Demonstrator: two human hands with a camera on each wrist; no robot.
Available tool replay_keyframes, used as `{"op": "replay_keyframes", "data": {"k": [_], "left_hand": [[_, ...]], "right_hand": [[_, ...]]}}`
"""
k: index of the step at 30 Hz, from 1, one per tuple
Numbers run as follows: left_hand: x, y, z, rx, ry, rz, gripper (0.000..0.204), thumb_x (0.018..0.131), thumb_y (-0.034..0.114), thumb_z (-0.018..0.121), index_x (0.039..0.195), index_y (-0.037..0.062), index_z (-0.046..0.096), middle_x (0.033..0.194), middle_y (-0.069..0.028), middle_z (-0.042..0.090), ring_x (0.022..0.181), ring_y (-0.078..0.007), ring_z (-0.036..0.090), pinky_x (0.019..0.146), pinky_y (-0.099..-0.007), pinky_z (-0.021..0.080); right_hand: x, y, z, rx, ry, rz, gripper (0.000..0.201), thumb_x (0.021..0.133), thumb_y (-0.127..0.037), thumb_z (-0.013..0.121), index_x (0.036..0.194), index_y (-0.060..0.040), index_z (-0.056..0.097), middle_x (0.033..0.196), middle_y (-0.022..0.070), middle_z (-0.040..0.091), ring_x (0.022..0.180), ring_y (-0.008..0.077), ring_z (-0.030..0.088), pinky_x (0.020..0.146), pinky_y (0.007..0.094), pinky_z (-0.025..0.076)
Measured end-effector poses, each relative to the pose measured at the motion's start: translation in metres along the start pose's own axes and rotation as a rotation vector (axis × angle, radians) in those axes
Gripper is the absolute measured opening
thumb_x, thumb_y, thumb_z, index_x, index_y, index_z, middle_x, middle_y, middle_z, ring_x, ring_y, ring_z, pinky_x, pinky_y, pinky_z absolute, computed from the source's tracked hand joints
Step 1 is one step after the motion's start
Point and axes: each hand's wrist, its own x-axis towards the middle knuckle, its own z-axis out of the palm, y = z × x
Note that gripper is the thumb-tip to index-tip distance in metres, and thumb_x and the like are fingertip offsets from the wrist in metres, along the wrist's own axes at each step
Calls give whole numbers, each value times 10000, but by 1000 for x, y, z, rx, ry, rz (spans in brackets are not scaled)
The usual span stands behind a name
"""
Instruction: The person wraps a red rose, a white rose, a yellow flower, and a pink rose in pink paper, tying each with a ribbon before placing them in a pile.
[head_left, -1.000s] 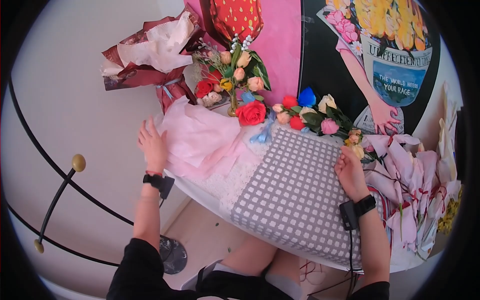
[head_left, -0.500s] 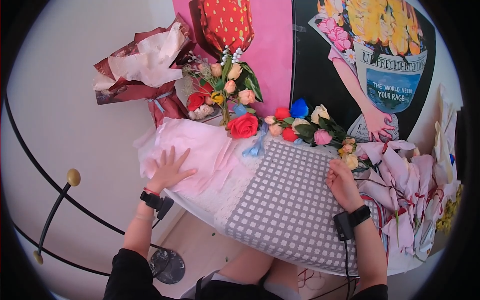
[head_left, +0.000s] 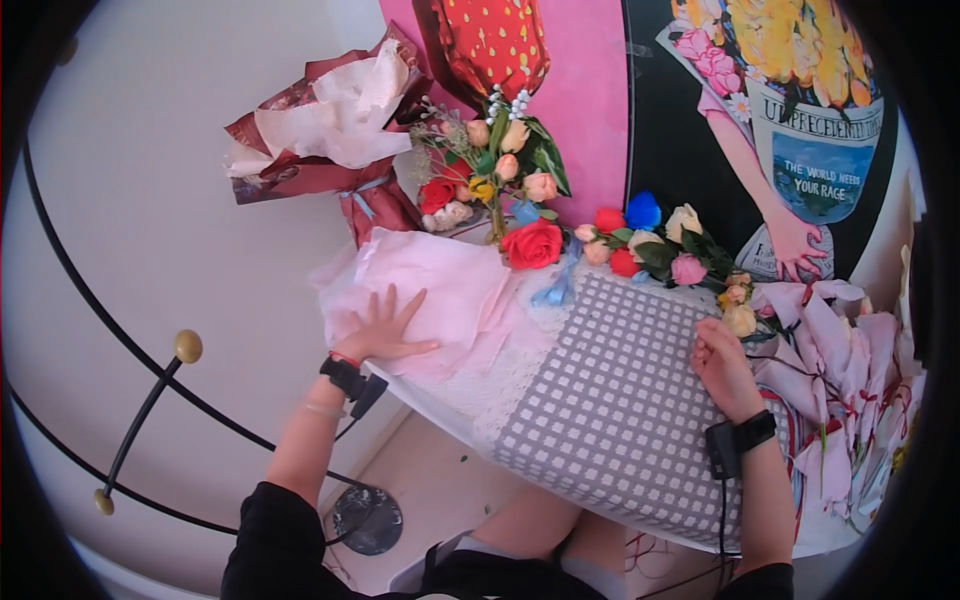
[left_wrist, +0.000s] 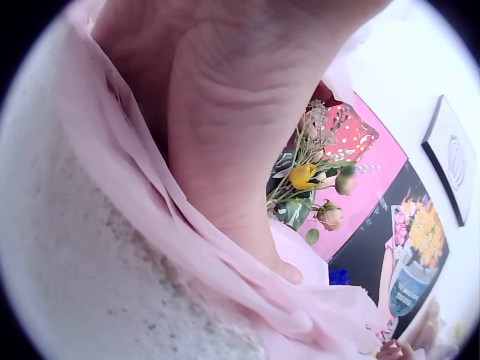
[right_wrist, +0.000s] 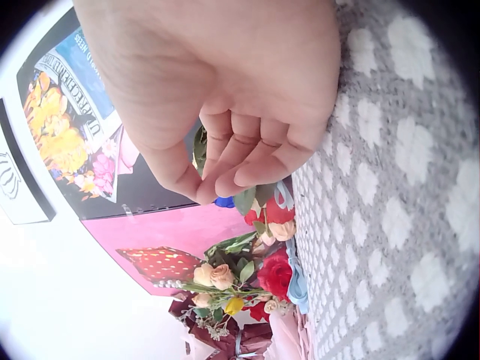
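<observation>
Fingers spread wide, my left hand (head_left: pixel 383 330) rests on the near left part of a stack of pink tissue paper (head_left: pixel 445 275). The left wrist view shows its thumb side lying along the folded pink sheets (left_wrist: pixel 180 225). My right hand (head_left: pixel 727 365) lies on its side on a grey cloth with white dots (head_left: pixel 620 400). Its fingers are loosely curled, and the right wrist view shows nothing between the thumb and fingertips. Beyond that hand lies a row of loose flowers, with a yellow-cream rose (head_left: pixel 739 320) nearest to it.
A red rose (head_left: pixel 532 243) with a blue ribbon (head_left: pixel 555 290) lies behind the paper. A vase of flowers (head_left: pixel 497 215) and a maroon-wrapped bouquet (head_left: pixel 320 130) stand at the back left. Pink-wrapped stems (head_left: pixel 825 370) crowd the right end. A black curved rack (head_left: pixel 90 290) stands left.
My left hand has come down from the paper's left edge and now lies flat on it, fingers spread. The right hand has kept its place on the cloth. The head view has shifted slightly.
</observation>
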Motion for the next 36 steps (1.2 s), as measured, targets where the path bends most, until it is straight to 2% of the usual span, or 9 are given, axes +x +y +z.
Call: {"op": "replay_keyframes", "data": {"k": [11, 22, 23, 24, 26, 27, 29, 34, 36], "left_hand": [[-3, 6, -1, 14, 24, -41, 1014, 573, 807, 481, 1399, 359, 98, 1449, -224, -16, 1302, -482, -50, 940, -690, -4], [1, -3, 14, -11, 177, -23, 1005, 572, 818, 465, 1396, 375, 97, 1457, -193, 38, 1306, -474, 20, 935, -703, 35], [0, -3, 16, 29, 213, -13, 883, 661, 768, 434, 1391, 383, 119, 1460, -170, 73, 1309, -463, 49, 938, -703, 53], [1, -4, 20, 29, 184, 7, 883, 661, 768, 434, 1391, 383, 119, 1460, -170, 73, 1309, -463, 49, 938, -703, 53], [7, -3, 30, 73, 330, -77, 682, 790, 662, 366, 1382, 385, 171, 1462, -121, 125, 1318, -426, 86, 951, -693, 70], [8, -3, 34, 68, 298, -50, 682, 790, 662, 366, 1382, 385, 171, 1462, -121, 125, 1318, -426, 86, 951, -693, 70], [7, -2, 35, 97, 427, -88, 516, 882, 541, 292, 1370, 386, 222, 1459, -79, 165, 1325, -372, 129, 976, -666, 79], [9, -4, 37, 84, 436, -65, 476, 901, 510, 268, 1360, 385, 257, 1451, -60, 199, 1328, -304, 170, 998, -632, 78], [11, -6, 38, 92, 426, -45, 472, 903, 508, 269, 1358, 384, 263, 1448, -60, 209, 1328, -291, 177, 1002, -623, 76]], "right_hand": [[-3, -7, 2, -64, 20, 66, 90, 858, -100, 530, 946, -88, 522, 724, -34, 509, 637, 49, 494, 588, 176, 414], [0, -5, 1, -69, 25, 82, 93, 864, -89, 524, 947, -58, 553, 772, -23, 536, 697, 56, 513, 633, 174, 418], [2, -3, -1, -61, 28, 75, 99, 859, -81, 533, 954, -58, 553, 822, -16, 556, 720, 57, 521, 655, 176, 428], [4, -2, -1, -79, 29, 76, 103, 858, -80, 536, 957, -59, 554, 848, -11, 564, 731, 57, 525, 664, 176, 431], [6, 0, -3, -109, 19, 72, 106, 858, -83, 539, 961, -62, 555, 886, -1, 577, 750, 59, 532, 674, 175, 434], [6, 1, -5, -119, 6, 67, 105, 860, -87, 539, 961, -63, 556, 899, 3, 582, 756, 60, 535, 676, 175, 434], [2, 0, -1, -149, 4, 55, 112, 865, -98, 538, 969, -62, 560, 877, 0, 577, 754, 61, 536, 672, 174, 433], [0, -2, -2, -247, -7, 84, 134, 878, -99, 517, 993, -41, 555, 846, -4, 556, 748, 54, 527, 659, 179, 428], [-1, -4, 1, -354, -98, 65, 150, 890, -124, 499, 1000, -38, 556, 831, -6, 550, 743, 52, 516, 671, 172, 423]]}}
